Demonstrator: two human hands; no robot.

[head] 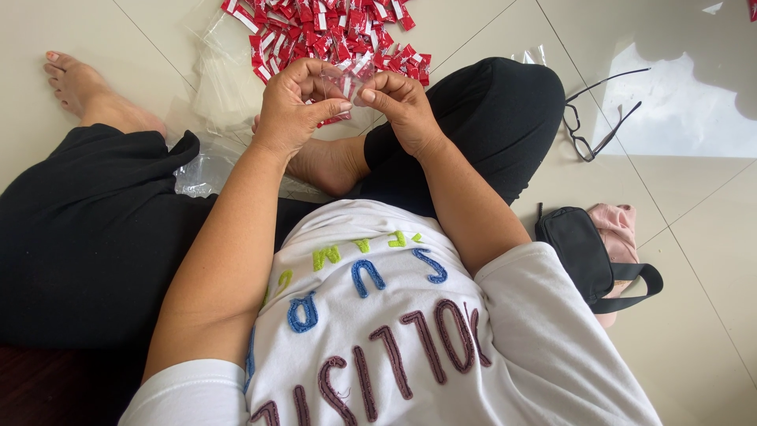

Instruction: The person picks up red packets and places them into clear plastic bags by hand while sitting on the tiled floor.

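I see both hands pinching one clear bag (344,79): left hand (293,106), right hand (404,110). Red sachets (331,31) lie piled on the floor (489,24) just beyond.

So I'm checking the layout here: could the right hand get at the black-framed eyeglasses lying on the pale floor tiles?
Probably yes: the eyeglasses lie on bare tile beyond the right knee with nothing over them, though the right hand is pinching a small clear bag with the left hand.
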